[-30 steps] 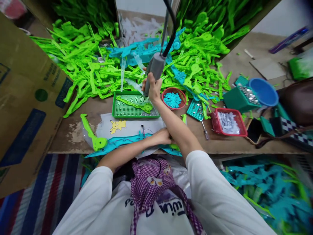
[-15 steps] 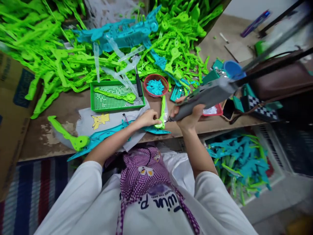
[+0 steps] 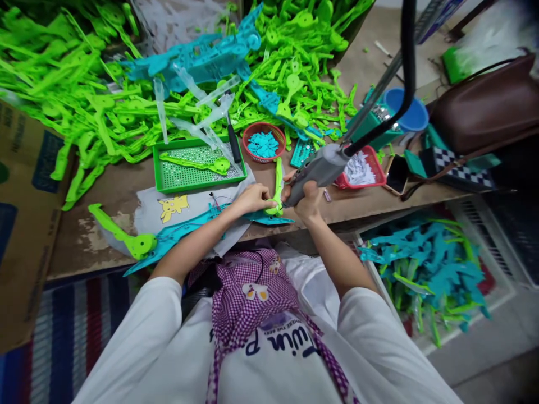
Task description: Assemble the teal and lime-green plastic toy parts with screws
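As I stand beside the bench [image 3: 362, 201], loose green parts [image 3: 101, 101] heap across its far side. A blue frame [image 3: 177, 234] lies along the near edge, partly under the left forearm. Grey driver [image 3: 315, 173]: slanted, gripped by the wrapped fingers of the right hand [image 3: 306, 203]. Green arm [image 3: 278, 179]: at the frame's right end, its base pinched by the closed left hand [image 3: 255, 199]. Tip contact: cannot tell. Step in hand, I judge: fastening that joint. Next move likely calls for a steady pinch, tip squared.
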The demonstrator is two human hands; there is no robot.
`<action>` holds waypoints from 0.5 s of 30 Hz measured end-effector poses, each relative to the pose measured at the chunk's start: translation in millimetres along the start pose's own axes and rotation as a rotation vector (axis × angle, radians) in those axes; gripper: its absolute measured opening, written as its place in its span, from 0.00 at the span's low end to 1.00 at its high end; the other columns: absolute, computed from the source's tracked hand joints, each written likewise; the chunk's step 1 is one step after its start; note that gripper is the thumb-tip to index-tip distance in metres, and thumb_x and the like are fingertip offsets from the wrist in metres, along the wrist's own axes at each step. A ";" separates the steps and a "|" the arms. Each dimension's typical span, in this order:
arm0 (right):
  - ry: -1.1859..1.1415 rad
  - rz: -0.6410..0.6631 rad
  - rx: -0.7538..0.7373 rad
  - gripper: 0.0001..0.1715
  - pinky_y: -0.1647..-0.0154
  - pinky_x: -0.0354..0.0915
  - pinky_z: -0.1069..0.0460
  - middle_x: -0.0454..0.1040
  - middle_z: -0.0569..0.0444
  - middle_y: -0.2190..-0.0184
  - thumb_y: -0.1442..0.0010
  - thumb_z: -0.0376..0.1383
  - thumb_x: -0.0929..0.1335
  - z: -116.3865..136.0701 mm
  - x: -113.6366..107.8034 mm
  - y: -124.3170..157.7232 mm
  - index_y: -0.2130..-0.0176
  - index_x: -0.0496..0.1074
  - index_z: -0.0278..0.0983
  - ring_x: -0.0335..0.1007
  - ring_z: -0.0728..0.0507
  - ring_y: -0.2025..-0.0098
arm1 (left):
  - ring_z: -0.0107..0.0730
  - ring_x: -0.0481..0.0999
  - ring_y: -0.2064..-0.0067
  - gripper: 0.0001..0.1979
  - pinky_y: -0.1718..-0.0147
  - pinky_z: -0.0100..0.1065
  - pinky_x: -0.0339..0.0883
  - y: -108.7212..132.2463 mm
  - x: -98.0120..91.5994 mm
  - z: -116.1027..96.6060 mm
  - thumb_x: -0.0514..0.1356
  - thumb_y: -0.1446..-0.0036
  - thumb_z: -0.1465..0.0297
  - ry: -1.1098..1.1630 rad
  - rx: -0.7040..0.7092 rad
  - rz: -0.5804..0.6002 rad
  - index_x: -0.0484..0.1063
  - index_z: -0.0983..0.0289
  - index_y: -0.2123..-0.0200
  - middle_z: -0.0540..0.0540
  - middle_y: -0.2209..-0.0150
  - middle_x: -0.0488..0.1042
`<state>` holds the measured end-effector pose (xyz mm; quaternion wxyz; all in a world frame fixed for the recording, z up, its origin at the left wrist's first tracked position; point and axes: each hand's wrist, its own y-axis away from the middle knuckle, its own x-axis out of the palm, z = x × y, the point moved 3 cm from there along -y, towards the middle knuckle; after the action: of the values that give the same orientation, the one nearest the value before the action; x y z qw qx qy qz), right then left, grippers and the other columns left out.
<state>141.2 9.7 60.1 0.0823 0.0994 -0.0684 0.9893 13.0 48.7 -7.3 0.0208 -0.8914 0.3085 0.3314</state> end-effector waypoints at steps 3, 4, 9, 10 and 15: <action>-0.008 0.013 0.040 0.43 0.87 0.57 0.53 0.59 0.63 0.89 0.70 0.75 0.69 -7.7 -1.9 2.2 0.76 0.67 0.41 0.64 0.46 0.86 | 0.31 0.71 0.68 0.12 0.67 0.32 0.60 -0.7 2.1 1.5 0.69 0.48 0.61 -0.001 -0.007 0.003 0.76 0.64 0.73 0.50 0.71 0.74; -0.011 0.021 0.050 0.43 0.86 0.58 0.53 0.58 0.63 0.89 0.71 0.75 0.69 -9.5 -3.4 3.1 0.76 0.66 0.42 0.64 0.47 0.86 | 0.31 0.71 0.67 0.12 0.67 0.32 0.60 -1.0 2.6 2.0 0.69 0.48 0.61 -0.001 -0.007 0.003 0.76 0.64 0.72 0.51 0.70 0.75; 0.006 0.059 0.048 0.44 0.84 0.64 0.49 0.58 0.63 0.87 0.71 0.77 0.67 -15.6 -15.0 8.6 0.77 0.62 0.43 0.61 0.46 0.86 | 0.32 0.72 0.66 0.12 0.66 0.33 0.61 -1.9 4.7 3.2 0.69 0.47 0.61 -0.004 -0.010 0.006 0.75 0.64 0.72 0.52 0.68 0.76; 0.011 0.064 0.035 0.44 0.84 0.64 0.49 0.57 0.63 0.87 0.71 0.77 0.67 -17.0 -17.2 9.9 0.77 0.62 0.43 0.62 0.46 0.85 | 0.32 0.72 0.66 0.12 0.66 0.33 0.61 -1.8 4.9 2.9 0.69 0.47 0.61 -0.003 -0.007 0.005 0.75 0.64 0.72 0.53 0.68 0.76; 0.011 0.083 -0.037 0.44 0.83 0.63 0.50 0.61 0.61 0.86 0.68 0.78 0.65 -23.8 -22.8 14.0 0.77 0.65 0.43 0.64 0.45 0.84 | 0.32 0.73 0.66 0.13 0.65 0.33 0.61 1.1 3.2 -1.1 0.68 0.46 0.61 0.003 0.007 0.013 0.75 0.64 0.72 0.53 0.68 0.77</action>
<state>156.3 -3.8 30.6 0.0432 0.0897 -0.0902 0.9909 15.0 45.8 -8.2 0.0213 -0.8898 0.3153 0.3293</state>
